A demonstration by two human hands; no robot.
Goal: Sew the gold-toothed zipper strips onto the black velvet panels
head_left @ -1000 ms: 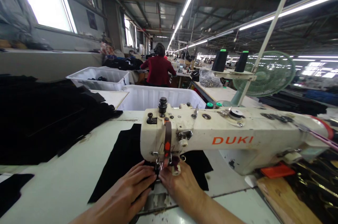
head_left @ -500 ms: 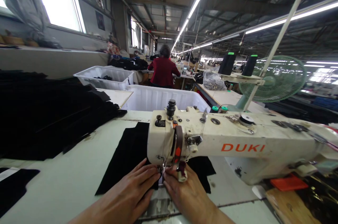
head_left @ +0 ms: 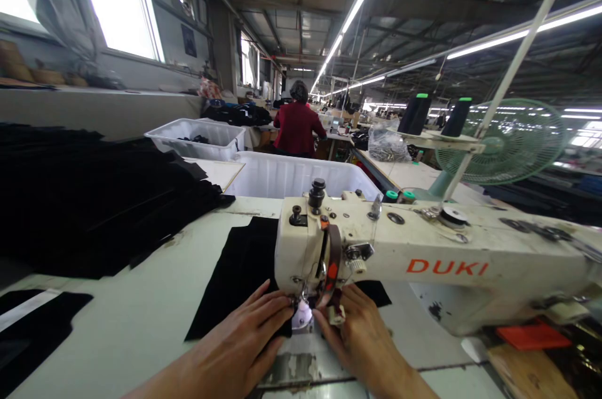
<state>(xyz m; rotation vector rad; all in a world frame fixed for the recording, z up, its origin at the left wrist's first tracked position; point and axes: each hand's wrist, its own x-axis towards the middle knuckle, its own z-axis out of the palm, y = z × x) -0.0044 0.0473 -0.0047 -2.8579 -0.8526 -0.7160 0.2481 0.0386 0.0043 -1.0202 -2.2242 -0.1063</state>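
Observation:
A cream DUKI sewing machine (head_left: 423,248) stands on the pale table (head_left: 136,317). Under its head lies a piece of black fabric (head_left: 239,273). My left hand (head_left: 239,342) lies flat on the fabric, fingers stretched toward the needle and presser foot (head_left: 303,311). To the right of the needle, my right hand (head_left: 360,336) rests on the fabric with its fingers curled close together at the foot. Whether they pinch the cloth is hidden by the machine head.
A large stack of black fabric (head_left: 89,198) covers the table's left. A loose black piece (head_left: 37,324) lies at the near left. White plastic bins (head_left: 291,176) stand behind the machine. Thread cones (head_left: 414,113) and a green fan (head_left: 508,142) are at right. A person in red (head_left: 298,126) sits ahead.
The view has shifted, so the machine and hands sit further right in frame. Both hands stay at the needle on the black fabric, and the right hand's fingers have drawn closer to the foot.

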